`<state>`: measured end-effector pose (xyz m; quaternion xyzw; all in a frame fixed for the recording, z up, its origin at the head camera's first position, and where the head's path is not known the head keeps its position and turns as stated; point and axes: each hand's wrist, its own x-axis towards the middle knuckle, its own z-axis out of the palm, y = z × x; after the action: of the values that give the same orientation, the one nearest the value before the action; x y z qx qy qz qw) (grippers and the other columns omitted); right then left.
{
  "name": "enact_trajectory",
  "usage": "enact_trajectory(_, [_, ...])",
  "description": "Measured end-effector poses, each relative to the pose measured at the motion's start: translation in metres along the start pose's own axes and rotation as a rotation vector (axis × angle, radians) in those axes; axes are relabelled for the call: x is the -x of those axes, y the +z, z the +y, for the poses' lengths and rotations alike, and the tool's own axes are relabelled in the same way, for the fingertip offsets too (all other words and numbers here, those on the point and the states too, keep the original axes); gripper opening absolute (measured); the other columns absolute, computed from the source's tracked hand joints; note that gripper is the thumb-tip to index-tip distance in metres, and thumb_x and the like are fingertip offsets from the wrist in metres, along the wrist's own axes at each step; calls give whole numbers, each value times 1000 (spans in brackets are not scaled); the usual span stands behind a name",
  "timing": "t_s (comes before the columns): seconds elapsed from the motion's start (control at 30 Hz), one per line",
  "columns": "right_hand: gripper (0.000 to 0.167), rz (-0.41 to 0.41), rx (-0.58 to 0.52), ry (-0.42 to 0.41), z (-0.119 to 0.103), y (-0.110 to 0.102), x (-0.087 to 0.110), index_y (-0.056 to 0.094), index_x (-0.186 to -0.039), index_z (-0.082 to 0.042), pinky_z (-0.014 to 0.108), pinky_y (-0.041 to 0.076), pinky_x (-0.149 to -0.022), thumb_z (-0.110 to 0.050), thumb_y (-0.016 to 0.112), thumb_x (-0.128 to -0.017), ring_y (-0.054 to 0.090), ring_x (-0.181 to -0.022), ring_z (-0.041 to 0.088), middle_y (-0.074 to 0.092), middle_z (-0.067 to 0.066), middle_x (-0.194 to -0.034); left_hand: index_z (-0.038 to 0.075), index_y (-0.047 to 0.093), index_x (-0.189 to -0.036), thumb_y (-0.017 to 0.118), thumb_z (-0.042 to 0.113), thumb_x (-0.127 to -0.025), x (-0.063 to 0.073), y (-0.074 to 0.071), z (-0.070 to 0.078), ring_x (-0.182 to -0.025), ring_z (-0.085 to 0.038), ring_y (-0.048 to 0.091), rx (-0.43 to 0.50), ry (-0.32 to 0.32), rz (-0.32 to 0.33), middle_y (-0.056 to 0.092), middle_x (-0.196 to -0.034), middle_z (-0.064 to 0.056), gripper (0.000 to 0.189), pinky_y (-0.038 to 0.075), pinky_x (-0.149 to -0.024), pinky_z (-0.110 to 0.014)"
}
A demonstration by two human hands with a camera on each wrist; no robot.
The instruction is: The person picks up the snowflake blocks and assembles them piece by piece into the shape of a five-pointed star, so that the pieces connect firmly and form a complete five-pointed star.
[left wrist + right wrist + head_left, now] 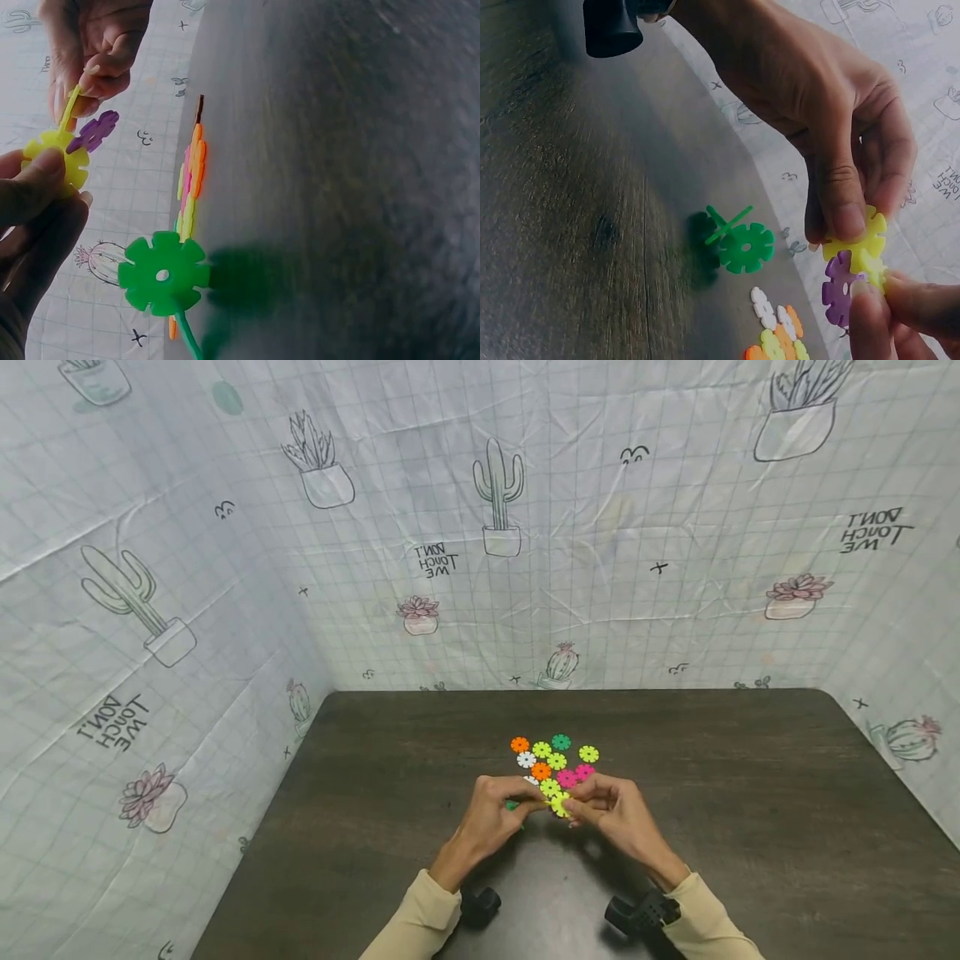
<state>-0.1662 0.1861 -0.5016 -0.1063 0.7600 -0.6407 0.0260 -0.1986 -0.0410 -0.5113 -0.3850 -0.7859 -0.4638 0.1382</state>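
Both hands meet over the table, working on notched plastic discs shaped like snowflakes. My left hand (486,820) pinches a yellow disc (54,159) between thumb and fingers. Another yellow disc (861,238) is pinched by my right hand (621,820), at an angle to the first and touching it. A purple disc (837,291) sticks out beside them, apparently slotted into the left hand's yellow disc; the head view does not show it. Close to the left hand stands a cluster of joined green discs (747,248), mostly hidden behind that hand in the head view.
Past the hands, loose discs lie on the dark wooden table (375,793): orange (520,744), white (527,760), dark green (561,742), pink (567,778) and several yellow ones (588,753). A printed cloth (570,527) hangs around the table's back and sides.
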Motion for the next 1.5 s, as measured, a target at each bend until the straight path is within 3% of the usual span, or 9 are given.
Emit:
enact_trajectory(0.2, [17,-19,-39,-17,3,-2,-2,68,-98,13,48,65,-72,-1,76,-93,78,-75,17,77,27,-101,8,82,-93,79,9,-92,0,0,1,-81,-8,76,-5,-8,9,81,-89,-3,3,59,-78,-13])
enact_trajectory(0.47, [21,-39,-95,-15,4,-2,0,66,-101,16,50,65,-73,-2,75,-94,79,-77,20,80,7,-95,10,81,-92,80,4,-90,-1,0,2,-79,-5,75,-30,45,32,81,-87,-2,6,58,-76,-12])
enact_trajectory(0.77, [18,34,-69,-2,-1,5,2,65,-98,15,49,65,-71,1,75,-93,78,-71,15,79,9,-90,8,82,-91,81,4,-90,-1,0,4,-79,-5,75,-95,71,53,80,-86,-1,4,58,-77,-12])
enact_trajectory(1.17, [28,80,-164,46,-2,13,4,62,-103,19,50,65,-76,-2,76,-93,79,-73,17,79,6,-89,7,81,-89,80,2,-90,1,3,1,-76,-5,75,-96,115,137,79,-82,-1,5,58,-74,-12])
enact_trajectory(1.33, [25,61,-144,29,-5,13,6,62,-99,19,47,66,-72,-1,77,-92,79,-73,17,79,15,-89,8,81,-90,80,-2,-88,0,0,2,-77,-5,76,-56,106,82,80,-84,-2,10,59,-75,-12])
enact_trajectory(1.5, [21,63,-54,30,-5,11,7,66,-95,14,33,65,-68,-1,79,-90,78,-73,12,78,24,-91,8,82,-93,79,1,-91,1,1,3,-80,-5,76,-11,60,17,81,-88,-2,8,59,-79,-13])
